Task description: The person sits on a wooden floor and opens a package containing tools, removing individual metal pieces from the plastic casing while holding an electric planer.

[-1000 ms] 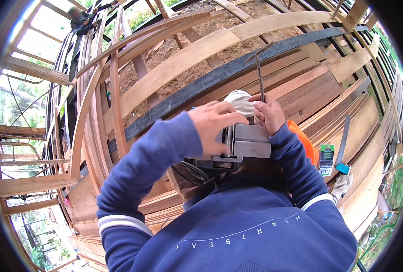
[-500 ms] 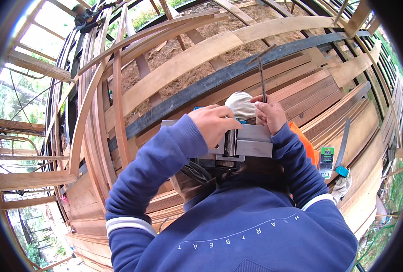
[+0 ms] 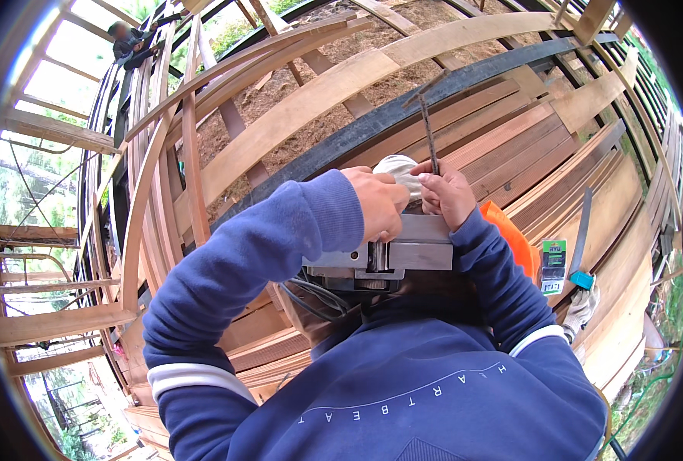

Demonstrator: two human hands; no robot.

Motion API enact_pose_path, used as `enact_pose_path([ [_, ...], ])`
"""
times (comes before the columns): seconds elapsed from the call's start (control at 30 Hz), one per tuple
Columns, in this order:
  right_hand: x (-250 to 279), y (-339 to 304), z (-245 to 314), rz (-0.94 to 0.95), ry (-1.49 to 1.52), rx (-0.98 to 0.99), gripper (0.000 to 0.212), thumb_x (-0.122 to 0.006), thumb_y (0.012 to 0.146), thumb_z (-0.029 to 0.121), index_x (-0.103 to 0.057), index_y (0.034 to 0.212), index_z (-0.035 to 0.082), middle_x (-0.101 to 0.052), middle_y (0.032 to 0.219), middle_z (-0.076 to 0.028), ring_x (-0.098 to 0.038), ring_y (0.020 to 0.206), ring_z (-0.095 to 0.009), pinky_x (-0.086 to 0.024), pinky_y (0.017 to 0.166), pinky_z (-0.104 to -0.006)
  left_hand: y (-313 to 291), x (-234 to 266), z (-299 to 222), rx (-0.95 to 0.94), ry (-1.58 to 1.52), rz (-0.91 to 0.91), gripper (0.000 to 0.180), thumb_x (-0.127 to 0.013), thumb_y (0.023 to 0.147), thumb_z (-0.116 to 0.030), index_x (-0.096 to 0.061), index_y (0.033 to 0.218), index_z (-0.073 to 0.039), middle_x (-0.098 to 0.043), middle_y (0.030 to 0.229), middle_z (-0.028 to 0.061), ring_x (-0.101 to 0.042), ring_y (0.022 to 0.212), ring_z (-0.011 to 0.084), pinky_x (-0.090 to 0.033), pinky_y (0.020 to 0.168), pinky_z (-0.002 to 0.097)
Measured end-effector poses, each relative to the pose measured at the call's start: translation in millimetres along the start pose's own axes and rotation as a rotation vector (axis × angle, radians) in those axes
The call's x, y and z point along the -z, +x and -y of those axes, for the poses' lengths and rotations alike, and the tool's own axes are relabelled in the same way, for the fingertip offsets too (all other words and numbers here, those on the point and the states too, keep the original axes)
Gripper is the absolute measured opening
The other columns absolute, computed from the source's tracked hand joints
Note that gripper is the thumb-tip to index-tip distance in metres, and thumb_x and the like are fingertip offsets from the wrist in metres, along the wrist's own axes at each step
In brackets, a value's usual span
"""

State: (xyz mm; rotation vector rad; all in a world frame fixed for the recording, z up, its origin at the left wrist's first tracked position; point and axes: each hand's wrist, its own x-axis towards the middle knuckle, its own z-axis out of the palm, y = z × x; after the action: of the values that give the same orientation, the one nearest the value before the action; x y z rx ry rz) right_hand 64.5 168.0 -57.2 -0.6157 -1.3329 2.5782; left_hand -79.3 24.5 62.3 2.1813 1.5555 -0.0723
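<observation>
An electric hand planer point(image 3: 422, 246) sits in front of my body with its silver metal sole facing up. My left hand point(image 3: 375, 201) bends over the planer's cutter slot, fingers curled and touching that area; what lies under the fingertips is hidden. In my right hand point(image 3: 447, 194), held between thumb and fingers, a thin dark T-handle wrench point(image 3: 428, 134) stands nearly upright, its crossbar at the top. Behind both hands shows a pale rounded thing point(image 3: 397, 167) that I cannot identify. A black cable point(image 3: 318, 303) loops beside the planer on the left.
Stacked wooden planks point(image 3: 522, 146) surround me. At right lie an orange cloth point(image 3: 510, 240), a green-and-black package point(image 3: 554, 261), a square with a teal handle point(image 3: 583, 280) and a whitish glove point(image 3: 582, 311). A dark metal beam point(image 3: 341, 146) crosses ahead. Another person point(image 3: 130, 44) is far left.
My left hand has shifted right and its fingers curl down more at the cutter slot. The planer has moved slightly. My right hand still holds the T-handle wrench, now tilted a little left.
</observation>
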Motion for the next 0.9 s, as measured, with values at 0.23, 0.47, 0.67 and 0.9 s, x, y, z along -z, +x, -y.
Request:
enact_pose_path([
  [0.23,-2,0,0,-0.005,-0.020,0.007,0.022,-0.057,0.093,0.014,-0.052,0.109,0.000,-0.041,0.064,0.007,-0.034,0.050,-0.001,-0.029,0.046,-0.0183,15,6,-2,0.137,-0.119,0.071,0.006,-0.069,0.074,-0.011,-0.070,0.079,-0.016,-0.056,0.105,0.0048,-0.057,0.104,0.0235,-0.048,0.089,0.0368],
  [0.47,0,0,1,0.001,-0.013,0.010,0.022,-0.057,0.093,0.014,-0.052,0.109,0.000,-0.040,0.064,0.007,-0.033,0.050,-0.001,-0.028,0.046,-0.0184,18,6,6,0.100,-0.162,0.132,0.009,-0.070,0.074,-0.010,-0.068,0.080,-0.015,-0.054,0.108,0.0045,-0.053,0.109,0.0239,-0.048,0.090,0.0368],
  [0.67,-2,0,0,0.013,0.000,0.002,0.022,-0.057,0.093,0.014,-0.052,0.109,0.000,-0.040,0.064,0.007,-0.033,0.050,-0.001,-0.028,0.046,-0.0184,17,3,2,0.205,-0.181,0.153,0.010,-0.071,0.075,-0.010,-0.066,0.081,-0.016,-0.053,0.106,0.0047,-0.053,0.110,0.0233,-0.047,0.091,0.0377],
  [0.9,-2,0,1,0.019,-0.017,0.002,0.022,-0.056,0.093,0.014,-0.052,0.109,0.000,-0.041,0.064,0.007,-0.034,0.050,-0.001,-0.028,0.046,-0.0182,8,3,2,0.057,-0.035,0.102,0.015,-0.071,0.075,-0.010,-0.067,0.087,-0.017,-0.053,0.105,0.0045,-0.052,0.110,0.0233,-0.046,0.093,0.0380],
])
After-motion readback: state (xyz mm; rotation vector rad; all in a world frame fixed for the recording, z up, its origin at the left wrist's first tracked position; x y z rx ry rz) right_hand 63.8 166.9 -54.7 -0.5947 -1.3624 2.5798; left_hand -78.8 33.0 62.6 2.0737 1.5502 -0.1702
